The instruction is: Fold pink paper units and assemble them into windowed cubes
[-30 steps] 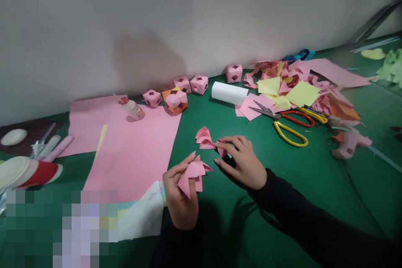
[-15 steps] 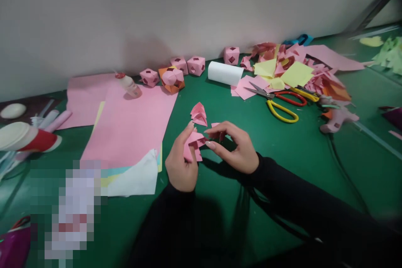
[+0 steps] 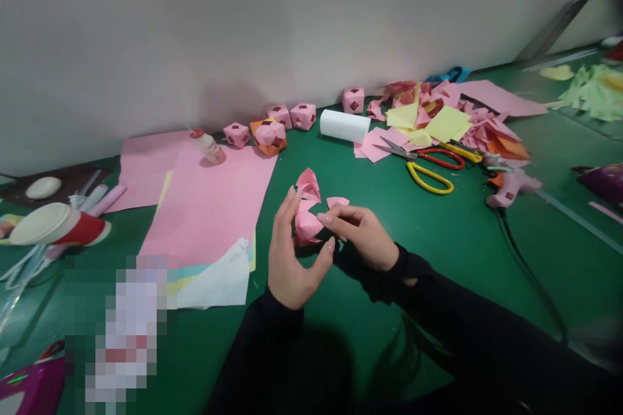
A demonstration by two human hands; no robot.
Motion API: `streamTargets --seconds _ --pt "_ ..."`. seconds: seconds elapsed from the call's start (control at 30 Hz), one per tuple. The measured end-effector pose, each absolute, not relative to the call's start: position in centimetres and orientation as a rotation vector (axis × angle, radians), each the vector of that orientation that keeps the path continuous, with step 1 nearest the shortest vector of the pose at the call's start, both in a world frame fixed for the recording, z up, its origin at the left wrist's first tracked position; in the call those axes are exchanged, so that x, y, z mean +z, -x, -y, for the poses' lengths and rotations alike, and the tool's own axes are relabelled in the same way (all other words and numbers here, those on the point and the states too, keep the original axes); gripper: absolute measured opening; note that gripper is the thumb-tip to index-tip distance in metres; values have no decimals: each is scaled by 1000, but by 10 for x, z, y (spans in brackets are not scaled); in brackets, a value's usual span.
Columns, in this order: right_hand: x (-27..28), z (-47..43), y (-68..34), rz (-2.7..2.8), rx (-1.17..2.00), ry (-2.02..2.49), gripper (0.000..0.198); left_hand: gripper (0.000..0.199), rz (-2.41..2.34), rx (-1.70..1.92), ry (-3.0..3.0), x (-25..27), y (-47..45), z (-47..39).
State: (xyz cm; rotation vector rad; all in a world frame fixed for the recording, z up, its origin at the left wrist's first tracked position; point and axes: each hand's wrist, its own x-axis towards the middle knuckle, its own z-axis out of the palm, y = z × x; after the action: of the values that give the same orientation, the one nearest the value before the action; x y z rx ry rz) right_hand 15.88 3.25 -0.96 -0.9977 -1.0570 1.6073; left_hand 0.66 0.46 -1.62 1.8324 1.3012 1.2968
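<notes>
My right hand (image 3: 367,233) pinches the edge of a folded pink paper piece (image 3: 307,224) between thumb and fingers. To the left of that piece, my left hand (image 3: 294,259) is open, its fingers stretched out alongside the paper and its thumb spread away. Whether the left fingers touch the paper I cannot tell. Just beyond the hands stands another folded pink piece (image 3: 308,185) on the green table. A small pink piece (image 3: 337,201) shows just above the right fingers.
Several pink paper cubes (image 3: 304,116) line the wall beside a white roll (image 3: 345,126). Scissors (image 3: 428,178), paper scraps (image 3: 450,123) and a pink glue gun (image 3: 511,187) lie to the right. On the left are pink sheets (image 3: 209,207), a small bottle (image 3: 209,148) and a paper cup (image 3: 61,224).
The left hand has opened from its hold on the pink piece, thumb moving away. The right hand has come in to pinch that piece. The view has shifted slightly.
</notes>
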Motion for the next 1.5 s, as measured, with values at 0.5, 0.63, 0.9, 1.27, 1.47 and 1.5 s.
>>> streamTargets --seconds 0.5,0.63,0.9,1.27,1.47,1.5 --pt "-20 -67 -202 1475 649 1360 20 47 -1268 1422 -1109 -25 15 -22" --pt "-31 -86 -182 1814 419 1292 18 50 -1335 1477 -1088 -27 12 -24" --pt "-22 -94 -156 1741 572 1042 5 50 -1335 1575 -1125 -23 9 -21" --pt "-6 -39 -173 1138 1273 900 17 38 -1272 1618 -1371 -9 -7 -8" --pt "2 -36 -177 1046 1437 882 21 44 -1208 1571 -1339 -4 -11 -3" --pt "2 -36 -177 1029 1437 886 20 43 -1196 1565 -1339 -4 -11 -3"
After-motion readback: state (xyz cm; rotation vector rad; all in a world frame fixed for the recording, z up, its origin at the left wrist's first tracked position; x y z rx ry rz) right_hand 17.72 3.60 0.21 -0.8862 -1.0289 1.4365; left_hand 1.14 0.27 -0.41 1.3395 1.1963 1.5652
